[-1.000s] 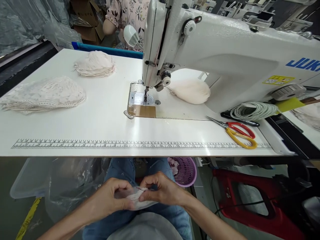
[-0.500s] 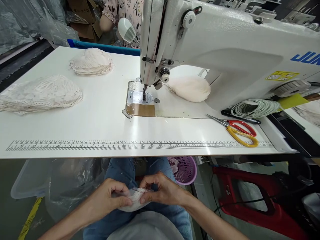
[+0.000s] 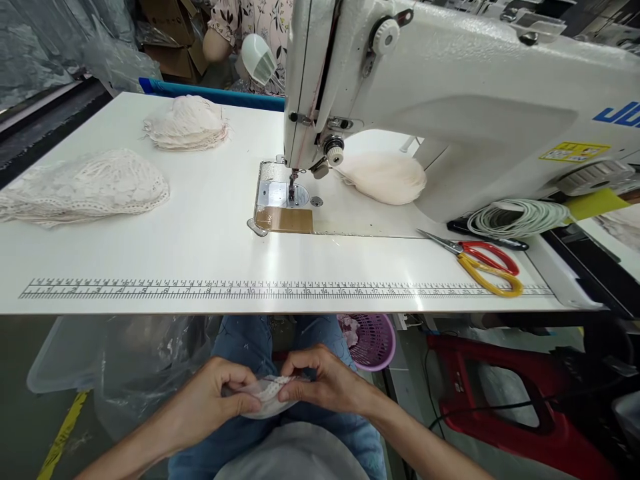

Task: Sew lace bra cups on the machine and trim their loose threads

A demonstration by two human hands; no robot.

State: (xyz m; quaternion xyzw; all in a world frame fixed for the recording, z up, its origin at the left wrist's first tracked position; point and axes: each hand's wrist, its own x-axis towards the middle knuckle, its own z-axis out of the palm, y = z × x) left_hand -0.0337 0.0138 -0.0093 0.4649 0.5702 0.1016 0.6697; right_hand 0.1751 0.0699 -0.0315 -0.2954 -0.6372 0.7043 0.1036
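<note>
Above my lap, a small white fabric piece (image 3: 267, 408) with a lacy upper edge is stretched between my two hands. My left hand (image 3: 227, 393) pinches its left side between thumb and fingers. On the right side, my right hand (image 3: 317, 380) grips the edge the same way. Parts of the fabric are hidden by the fingers. Beyond the table edge stands a white sewing machine (image 3: 450, 100), its needle area (image 3: 292, 190) over the metal plate. A cream rounded fabric piece (image 3: 387, 179) lies under the machine's arm.
Two lace fabric stacks, one large (image 3: 85, 187) and one smaller (image 3: 189, 123), lie on the white table (image 3: 200, 247). Scissors (image 3: 483, 263) and coiled white cord (image 3: 517, 218) are at right. A purple basket (image 3: 377, 343) stands below. Another person's sleeve (image 3: 223, 27) shows behind.
The view has shifted slightly, so the table and machine sit a little further right. Both hands keep hold of the fabric, with its lacy edge tilted a little differently.
</note>
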